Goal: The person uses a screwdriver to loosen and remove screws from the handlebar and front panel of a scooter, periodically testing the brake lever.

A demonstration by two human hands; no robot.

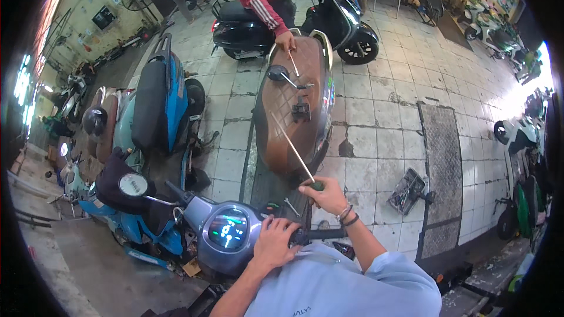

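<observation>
My right hand point(325, 195) is closed around the dark green handle of a long screwdriver point(292, 145), whose shaft points forward over a brown quilted scooter seat point(276, 155). My left hand point(276, 242) lies on the grey handlebar cover point(205, 217) beside the lit round display point(227, 228), fingers stretched out and holding nothing. Loose on the seat are a round black mirror point(277, 73) with its stem and a small black bracket-like part point(301, 110). A person in a red sleeve point(265, 10) reaches over the seat's far end, a thin rod-like tool point(294, 63) in their hand point(285, 41).
A small wrench point(292, 206) lies just ahead of my left hand. To the left stands a blue scooter point(175, 103). On the tiled floor at right are a tray of tools point(406, 191) and a metal plate strip point(442, 170). A black scooter point(341, 17) stands beyond the seat.
</observation>
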